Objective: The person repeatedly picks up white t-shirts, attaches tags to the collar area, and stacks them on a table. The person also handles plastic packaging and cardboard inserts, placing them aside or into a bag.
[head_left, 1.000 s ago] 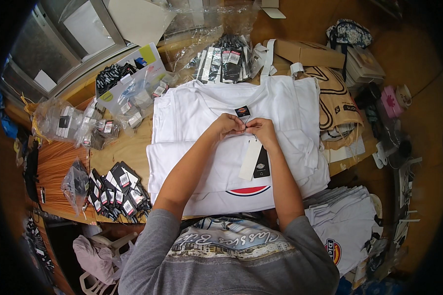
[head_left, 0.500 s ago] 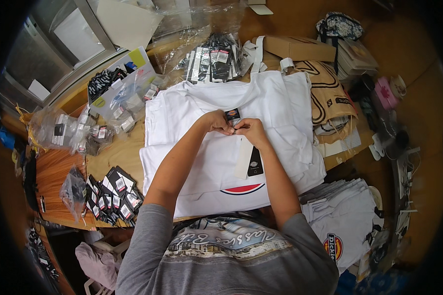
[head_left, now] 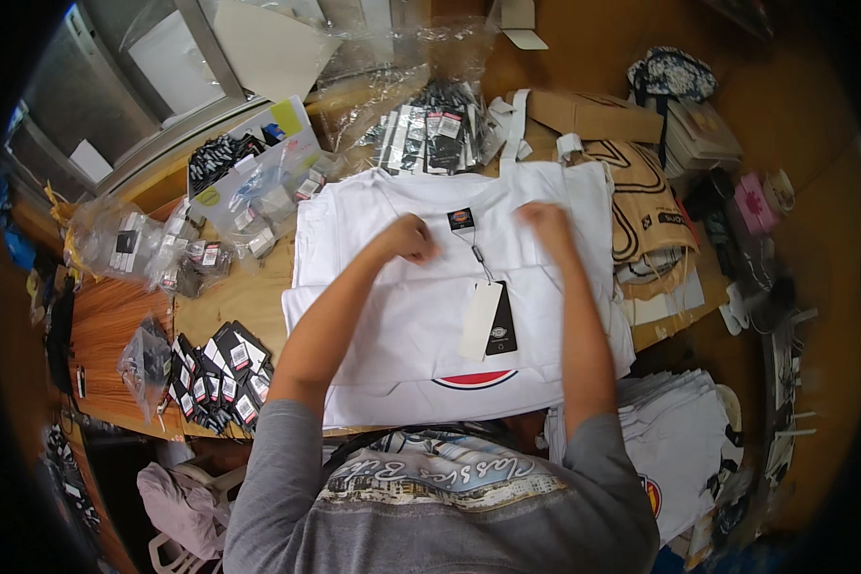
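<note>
A pile of tags [head_left: 225, 375] occupies the left of the tabletop [head_left: 244, 304]. The white shirt [head_left: 392, 330] lies at centre. The left hand [head_left: 411, 238] is curled over it; any pinch cannot be determined. A cord links the neck label [head_left: 461, 220] to the nearer hang tag [head_left: 500, 325]. The right hand [head_left: 547, 228] is blurred, fingers bent; contents cannot be determined. Far right: tan bag [head_left: 641, 196].
</note>
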Motion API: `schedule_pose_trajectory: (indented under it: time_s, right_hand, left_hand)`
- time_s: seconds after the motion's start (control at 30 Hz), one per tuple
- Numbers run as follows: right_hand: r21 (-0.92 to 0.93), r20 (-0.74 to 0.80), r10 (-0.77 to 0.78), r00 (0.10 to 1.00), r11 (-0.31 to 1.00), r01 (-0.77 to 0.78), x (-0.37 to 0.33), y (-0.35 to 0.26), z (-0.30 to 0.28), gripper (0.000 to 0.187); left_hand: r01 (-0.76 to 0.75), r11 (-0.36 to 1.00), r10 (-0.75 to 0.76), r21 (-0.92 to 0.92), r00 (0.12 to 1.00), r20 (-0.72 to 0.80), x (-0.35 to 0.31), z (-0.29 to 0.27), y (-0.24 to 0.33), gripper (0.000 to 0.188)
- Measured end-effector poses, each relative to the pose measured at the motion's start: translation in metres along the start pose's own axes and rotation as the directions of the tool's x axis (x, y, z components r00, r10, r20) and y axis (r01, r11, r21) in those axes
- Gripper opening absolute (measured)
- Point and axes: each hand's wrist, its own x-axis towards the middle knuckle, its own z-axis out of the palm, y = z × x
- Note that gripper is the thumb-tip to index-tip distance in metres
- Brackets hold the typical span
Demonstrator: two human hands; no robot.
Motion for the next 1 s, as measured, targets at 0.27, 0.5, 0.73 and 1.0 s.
schedule_pose_trajectory:
  time_s: [0.27,0.5,0.73,1.0]
  right_hand:
    - [-0.595,-0.471,0.147,0.870,0.675,-0.436,0.052,0.010,-0.084,0.023]
    - [-0.502,-0.504,-0.130,0.854,0.849,-0.167,0.050,0.002,-0.089,0.019]
    - [0.449,-0.557,0.192,0.808,0.888,0.098,-0.039,0.008,-0.134,0.020]
    - [0.414,-0.495,0.156,0.855,0.907,0.075,-0.039,0.024,-0.139,0.018]
  left_hand:
    - [0.359,0.583,0.540,0.729,0.499,-0.677,-0.046,-0.117,-0.103,0.021]
    - [0.080,0.873,0.381,0.480,0.503,-0.776,-0.066,-0.124,-0.086,0.014]
    - [-0.466,0.816,0.138,-0.342,0.732,-0.667,-0.153,-0.109,-0.085,0.009]
    - [-0.236,0.924,0.366,0.302,0.309,-0.878,-0.124,-0.102,-0.087,0.024]
